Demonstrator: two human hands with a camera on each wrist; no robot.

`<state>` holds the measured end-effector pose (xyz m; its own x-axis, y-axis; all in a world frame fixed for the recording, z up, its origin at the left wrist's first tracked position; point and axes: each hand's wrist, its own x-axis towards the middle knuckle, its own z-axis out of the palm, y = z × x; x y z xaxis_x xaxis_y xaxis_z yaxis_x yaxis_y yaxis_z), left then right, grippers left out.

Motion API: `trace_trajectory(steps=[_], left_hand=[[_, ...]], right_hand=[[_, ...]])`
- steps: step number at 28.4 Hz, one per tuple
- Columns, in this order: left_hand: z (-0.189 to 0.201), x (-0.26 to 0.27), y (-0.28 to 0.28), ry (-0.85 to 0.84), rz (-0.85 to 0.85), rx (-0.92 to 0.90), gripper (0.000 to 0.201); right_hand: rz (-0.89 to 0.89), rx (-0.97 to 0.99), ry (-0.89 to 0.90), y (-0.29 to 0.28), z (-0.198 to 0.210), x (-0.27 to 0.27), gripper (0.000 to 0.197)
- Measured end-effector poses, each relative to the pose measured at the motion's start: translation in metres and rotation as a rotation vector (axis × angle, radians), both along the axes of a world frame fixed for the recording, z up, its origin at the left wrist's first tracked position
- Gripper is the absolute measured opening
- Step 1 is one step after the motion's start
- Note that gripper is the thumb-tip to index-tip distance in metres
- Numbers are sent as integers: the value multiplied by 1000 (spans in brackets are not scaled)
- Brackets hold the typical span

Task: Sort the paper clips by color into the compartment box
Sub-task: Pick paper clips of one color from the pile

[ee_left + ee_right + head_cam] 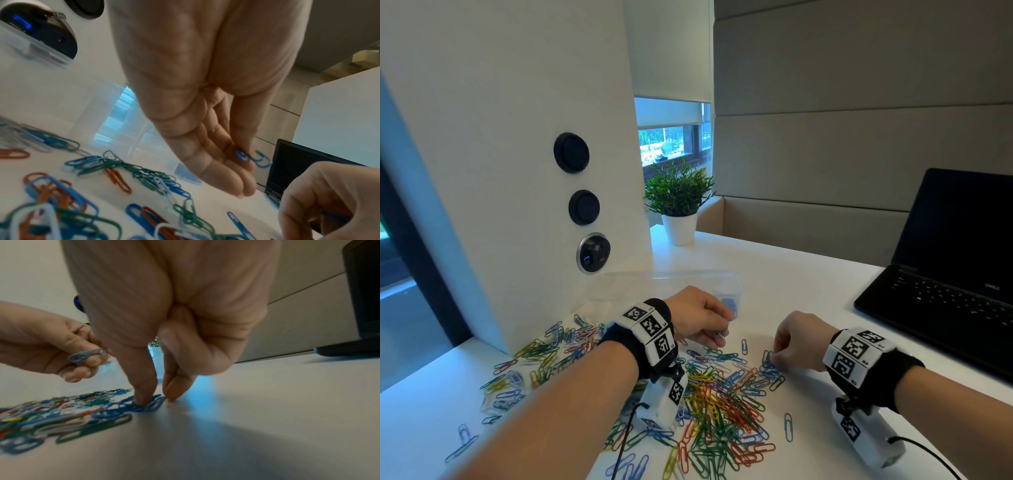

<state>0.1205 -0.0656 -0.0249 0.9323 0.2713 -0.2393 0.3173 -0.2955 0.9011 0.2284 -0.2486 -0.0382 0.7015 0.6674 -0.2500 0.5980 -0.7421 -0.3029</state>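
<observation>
A heap of mixed coloured paper clips (715,394) lies on the white table (808,284). Behind it the clear compartment box (671,275) stands against the wall, with blue clips (731,305) in its right end. My left hand (724,331) hovers just in front of the box and pinches blue paper clips (241,156) between thumb and fingers; the right wrist view shows one such blue clip (86,354) in that hand. My right hand (158,400) is down at the heap's right edge, thumb and forefinger pinching a blue clip (155,403) on the table.
An open black laptop (945,274) sits at the right. A potted plant (678,202) stands at the back beside a white column with sockets (592,253). Stray clips (462,442) lie at the front left, and one blue clip (788,426) at the front right.
</observation>
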Motion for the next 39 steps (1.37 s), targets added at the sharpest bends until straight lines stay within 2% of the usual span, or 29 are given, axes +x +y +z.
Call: trace_trajectory(steps=[7,15,19,21,23,25,29,33,39], left_hand=[[0,-4,7,80,16,57,5],[-2,-4,11,98,34,95,6],[-1,0,7,129,53,111,9],[0,3,2,153,77,135,19],[1,8,-4,198,95,167,17],[1,13,-7,247,57,239,8],[3,15,-8,257,-140,491,17],[-2,16,-9,207,-206,666,17],[-8,24,-11,220,-194,776,13]], right_hand=[[65,-13,-2,8,4,-7,8],[96,-51,1,10,4,-5,7],[37,26,118,4,8,4,11],[-12,108,198,1,10,7,8],[-77,210,287,-1,9,10,4],[-121,279,332,-1,7,13,5],[-159,317,331,-3,5,16,13],[-104,209,263,-4,3,18,8],[-6,21,102,-2,0,11,24]])
